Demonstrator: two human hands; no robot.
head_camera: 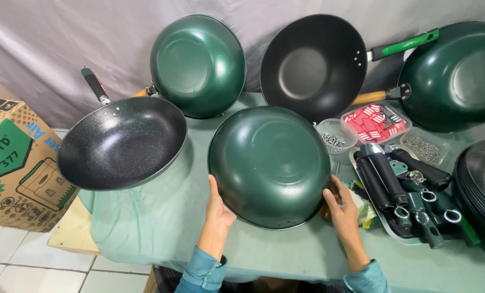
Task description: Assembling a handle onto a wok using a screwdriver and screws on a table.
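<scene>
A dark green wok without a handle (269, 163) lies upside down in the middle of the table, its rim towards me. My left hand (218, 209) presses flat against its lower left rim. My right hand (341, 206) rests against its lower right rim, fingers spread. Both hands hold the wok between them. Small rivet holes show near its bottom edge.
A black speckled wok with a handle (120, 142) sits at the left. Three more woks (198, 65) lean against the grey cloth behind. A tray of black and green handles (405, 190), tubs of screws (334, 140) and a stack of pans (484, 184) are at the right. A cardboard box (14, 163) stands far left.
</scene>
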